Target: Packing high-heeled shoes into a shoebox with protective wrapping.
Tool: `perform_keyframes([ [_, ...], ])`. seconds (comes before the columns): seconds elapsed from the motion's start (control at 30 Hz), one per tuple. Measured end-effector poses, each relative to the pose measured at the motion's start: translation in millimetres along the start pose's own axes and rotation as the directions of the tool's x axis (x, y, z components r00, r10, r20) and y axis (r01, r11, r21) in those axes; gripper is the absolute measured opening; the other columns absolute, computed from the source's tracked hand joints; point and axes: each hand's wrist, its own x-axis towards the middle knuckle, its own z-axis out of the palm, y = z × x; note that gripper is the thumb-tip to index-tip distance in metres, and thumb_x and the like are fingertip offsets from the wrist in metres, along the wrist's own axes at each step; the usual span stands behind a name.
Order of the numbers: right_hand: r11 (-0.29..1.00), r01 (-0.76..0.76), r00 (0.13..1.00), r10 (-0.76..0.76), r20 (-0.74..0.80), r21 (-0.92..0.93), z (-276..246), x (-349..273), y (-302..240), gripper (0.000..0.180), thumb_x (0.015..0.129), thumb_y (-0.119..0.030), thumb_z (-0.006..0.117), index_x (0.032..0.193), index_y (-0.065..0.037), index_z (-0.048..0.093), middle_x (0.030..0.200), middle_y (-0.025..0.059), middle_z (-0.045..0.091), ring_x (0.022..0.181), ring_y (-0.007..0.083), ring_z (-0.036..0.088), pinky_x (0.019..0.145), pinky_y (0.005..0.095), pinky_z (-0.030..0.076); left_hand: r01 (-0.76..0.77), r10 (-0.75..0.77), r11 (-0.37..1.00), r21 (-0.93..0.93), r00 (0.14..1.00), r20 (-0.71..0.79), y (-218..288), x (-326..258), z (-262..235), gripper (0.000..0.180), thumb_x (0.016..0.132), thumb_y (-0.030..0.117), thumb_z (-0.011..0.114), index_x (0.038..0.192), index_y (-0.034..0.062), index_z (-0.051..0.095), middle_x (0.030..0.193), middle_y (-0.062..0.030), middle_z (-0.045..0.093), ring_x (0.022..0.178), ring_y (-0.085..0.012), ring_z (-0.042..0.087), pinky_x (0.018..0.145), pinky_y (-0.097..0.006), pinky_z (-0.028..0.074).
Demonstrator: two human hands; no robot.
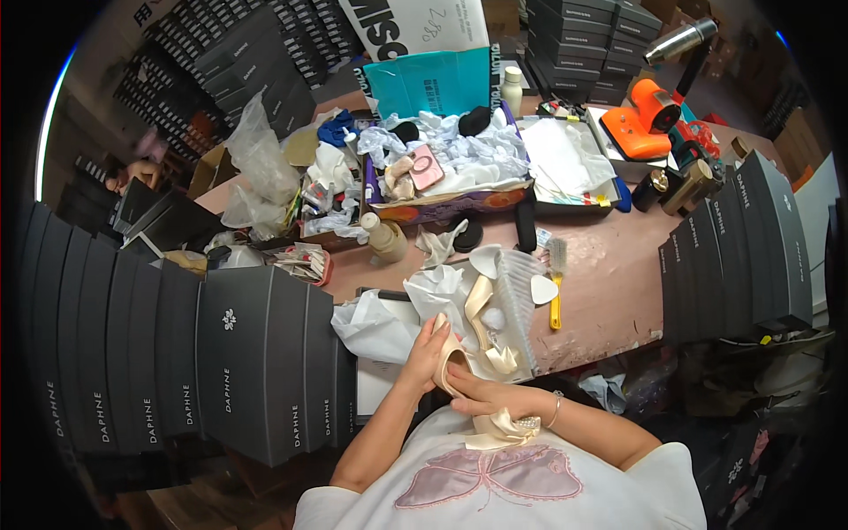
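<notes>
A cream dress shoe [446, 374] with a bow and beaded trim [503, 429] lies between my two hands, close to my chest. My left hand [426, 355] is wrapped round its far side. My right hand [496, 397] is on the near side, its fingertips reaching into the opening and the thumb against the outside. Its matching cream shoe [478, 311], also with a bow, rests in an open shoebox [521, 375] just beyond my hands. White tissue paper [437, 287] fills part of that box, with a white wad beside the shoe.
Stacked dark shoeboxes rise on the left [252, 362] and right [738, 252]. A yellow-handled brush [556, 305] lies right of the open box. Behind are a bottle [383, 237], a carton of crumpled paper [450, 208], a pink phone-like item [426, 168] and an orange device [638, 132].
</notes>
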Motion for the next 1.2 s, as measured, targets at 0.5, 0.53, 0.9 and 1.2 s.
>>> perform_keyframes([
  [0.5,0.838,-0.502,0.546,0.500,-0.673,0.216,-118,-99,107,0.039,0.084,-0.030,0.066,0.108,-0.001,0.061,0.092,0.0100,0.066,0.068,0.0189,0.065,0.060,0.0318,0.052,0.103,-0.006,0.952,-0.289,0.948,0.318,-8,24,60,0.058,0.095,0.046,0.047,0.136,0.0062,0.034,0.113,-0.0179,0.057,0.100,-0.0285,0.061,0.085,-0.042,0.053],
  [0.53,0.818,-0.574,0.517,0.394,-0.760,0.034,-136,-96,139,0.041,0.080,-0.032,0.070,0.108,-0.003,0.062,0.092,0.0130,0.066,0.070,0.0230,0.066,0.062,0.0357,0.052,0.156,-0.050,0.922,-0.355,0.956,0.291,-13,7,78,0.059,0.094,0.048,0.046,0.135,0.0057,0.036,0.114,-0.0179,0.058,0.100,-0.0283,0.062,0.083,-0.041,0.053],
  [0.9,0.891,-0.451,0.687,0.307,-0.659,-0.056,-154,-75,164,0.013,0.081,-0.012,0.064,0.087,-0.005,0.055,0.077,0.0133,0.063,0.067,0.0320,0.062,0.061,0.0378,0.050,0.216,-0.212,0.860,-0.462,0.975,0.062,-65,-25,80,0.074,0.093,0.066,0.023,0.131,0.0055,0.042,0.112,-0.0218,0.059,0.094,-0.0308,0.062,0.078,-0.043,0.053],
  [1.2,0.719,0.022,0.971,-0.180,-0.155,-0.695,-91,-63,36,0.026,0.069,-0.007,0.069,0.091,-0.002,0.055,0.106,0.0111,0.057,0.087,0.0306,0.060,0.075,0.0378,0.050,0.109,-0.087,0.848,-0.519,0.994,0.065,-56,-18,84,0.060,0.093,0.056,0.042,0.128,0.0060,0.044,0.120,-0.0136,0.055,0.104,-0.0269,0.059,0.090,-0.043,0.049],
])
